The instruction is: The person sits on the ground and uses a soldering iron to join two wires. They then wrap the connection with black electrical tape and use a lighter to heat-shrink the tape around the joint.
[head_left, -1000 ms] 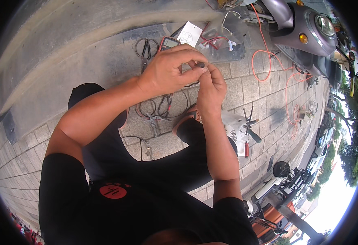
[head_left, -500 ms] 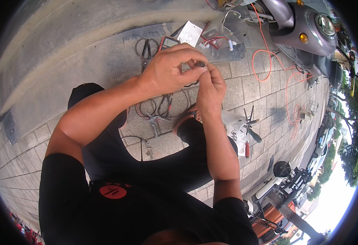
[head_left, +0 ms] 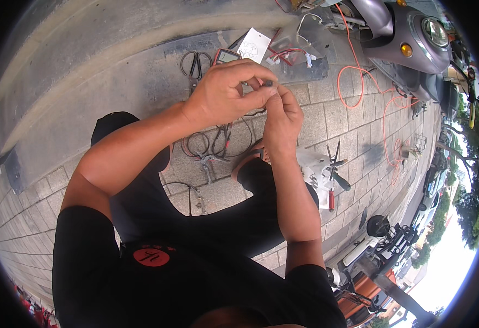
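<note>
My left hand (head_left: 228,90) and my right hand (head_left: 281,123) meet, both closed on a small dark cylindrical piece (head_left: 268,84), pinched between thumbs and fingers; its full shape is hidden. Beyond them lie black-handled scissors (head_left: 193,76), a red-edged multimeter (head_left: 227,56), a white paper with a drawing (head_left: 253,44) and a clear plastic bag (head_left: 313,46) with wires. Below my hands, pliers (head_left: 206,161) lie among black looped cables (head_left: 220,139) on the paving. Beside my right forearm, screwdrivers (head_left: 331,199) and other hand tools rest on white plastic (head_left: 310,164).
A grey scooter (head_left: 425,63) stands at upper right, with an orange cord (head_left: 354,106) looping over the paving. Concrete steps (head_left: 86,49) rise at upper left. Another two-wheeler (head_left: 376,251) is at lower right, and parked cars (head_left: 426,205) line the right edge.
</note>
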Demonstrator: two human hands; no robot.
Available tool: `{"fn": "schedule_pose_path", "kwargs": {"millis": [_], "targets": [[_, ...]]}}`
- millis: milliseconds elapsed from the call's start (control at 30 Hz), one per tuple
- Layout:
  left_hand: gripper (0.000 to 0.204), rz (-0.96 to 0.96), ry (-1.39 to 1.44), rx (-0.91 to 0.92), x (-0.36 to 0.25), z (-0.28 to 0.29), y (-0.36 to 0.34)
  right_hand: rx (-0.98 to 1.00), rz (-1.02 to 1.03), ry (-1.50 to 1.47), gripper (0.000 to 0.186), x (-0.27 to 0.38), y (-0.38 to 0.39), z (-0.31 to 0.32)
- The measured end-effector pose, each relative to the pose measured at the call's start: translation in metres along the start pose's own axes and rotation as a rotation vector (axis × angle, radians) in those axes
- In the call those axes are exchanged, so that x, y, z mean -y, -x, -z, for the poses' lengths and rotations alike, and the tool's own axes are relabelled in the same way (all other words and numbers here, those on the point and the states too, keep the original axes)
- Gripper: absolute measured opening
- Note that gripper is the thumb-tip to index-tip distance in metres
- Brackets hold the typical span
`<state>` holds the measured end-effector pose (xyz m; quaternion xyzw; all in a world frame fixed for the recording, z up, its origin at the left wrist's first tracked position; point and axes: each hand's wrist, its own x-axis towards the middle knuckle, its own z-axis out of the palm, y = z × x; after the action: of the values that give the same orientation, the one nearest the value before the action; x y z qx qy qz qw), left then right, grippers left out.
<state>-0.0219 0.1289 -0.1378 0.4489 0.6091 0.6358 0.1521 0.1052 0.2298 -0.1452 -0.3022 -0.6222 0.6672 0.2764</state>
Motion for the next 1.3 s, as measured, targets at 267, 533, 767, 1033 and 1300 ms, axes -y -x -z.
{"fn": "schedule_pose_path", "kwargs": {"millis": [267,533,767,1033,1300], "targets": [[0.027,-0.017,0.022,0.013,-0.001,0.000,0.000,-0.007,-0.012,-0.025,0.022,0.000,-0.001,0.000],[0.027,-0.027,0.062,0.055,-0.005,0.003,-0.001,0.021,0.009,-0.048,0.024,-0.001,0.002,0.000],[0.028,-0.164,-0.052,0.106,0.003,0.005,-0.002,0.063,0.057,-0.025,0.027,-0.008,0.000,0.001],[0.027,-0.121,-0.054,0.137,0.004,0.006,-0.002,0.061,0.022,0.005,0.026,-0.006,0.000,0.002],[0.022,-0.108,-0.055,0.091,0.002,0.004,-0.004,0.042,0.028,-0.002,0.027,-0.005,0.000,-0.001]]}}
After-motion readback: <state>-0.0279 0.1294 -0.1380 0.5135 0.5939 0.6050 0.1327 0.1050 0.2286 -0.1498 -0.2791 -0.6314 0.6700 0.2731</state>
